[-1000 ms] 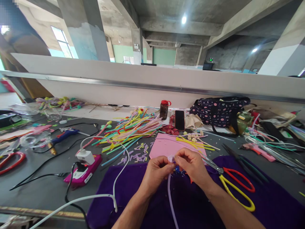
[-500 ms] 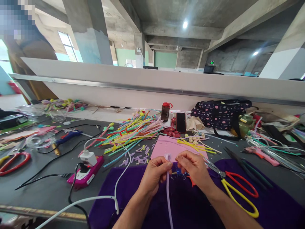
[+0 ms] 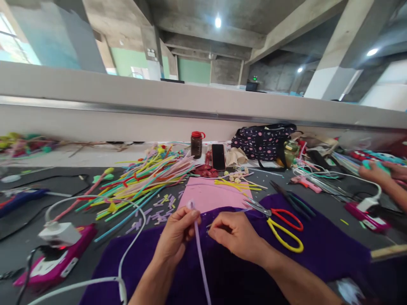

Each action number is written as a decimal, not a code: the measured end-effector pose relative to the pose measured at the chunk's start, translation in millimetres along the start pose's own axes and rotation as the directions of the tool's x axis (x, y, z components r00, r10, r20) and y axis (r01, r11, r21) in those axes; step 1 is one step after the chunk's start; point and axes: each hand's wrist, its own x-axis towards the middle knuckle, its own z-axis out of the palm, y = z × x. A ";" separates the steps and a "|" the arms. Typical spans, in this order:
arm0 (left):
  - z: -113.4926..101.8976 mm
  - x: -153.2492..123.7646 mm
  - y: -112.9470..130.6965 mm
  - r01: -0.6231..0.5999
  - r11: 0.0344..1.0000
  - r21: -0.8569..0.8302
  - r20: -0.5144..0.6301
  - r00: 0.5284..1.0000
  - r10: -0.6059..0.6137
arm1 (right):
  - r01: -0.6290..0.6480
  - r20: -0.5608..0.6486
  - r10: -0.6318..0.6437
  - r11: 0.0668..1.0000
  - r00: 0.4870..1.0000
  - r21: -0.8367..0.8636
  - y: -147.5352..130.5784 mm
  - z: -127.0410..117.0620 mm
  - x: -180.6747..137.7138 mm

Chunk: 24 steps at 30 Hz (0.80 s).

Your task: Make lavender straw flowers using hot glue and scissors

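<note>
Between the fingertips of my left hand (image 3: 181,226) is a lilac pipe cleaner (image 3: 201,258), its top curled into a small fuzzy knob and its long end hanging toward me. My right hand (image 3: 233,233) is apart from it, just to the right, low over the dark purple cloth (image 3: 127,262). Its thumb and forefinger are pinched together; a tiny thing shows at the tips, too small to name. Scissors (image 3: 270,212) with one red and one yellow handle lie beyond that hand, blades pointing toward the pink sheet (image 3: 213,195).
Many coloured pipe cleaners (image 3: 143,180) and cut lilac bits (image 3: 159,215) lie at centre left. Pliers (image 3: 292,199), a pink glue gun (image 3: 305,183) and a patterned bag (image 3: 263,142) are at right. White cables cross at left by a power strip (image 3: 60,258). Another person's hand (image 3: 378,173) shows far right.
The view has turned to the right, bringing another person's hands in. My right hand has moved down and away from the pipe cleaner's curled top, while my left still pinches it.
</note>
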 end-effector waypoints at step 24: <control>3.9 5.7 -5.0 0.064 0.997 0.043 0.064 0.996 -0.067 | -0.408 -0.235 0.370 0.512 0.899 -0.756 146.8 -145.6 -80.7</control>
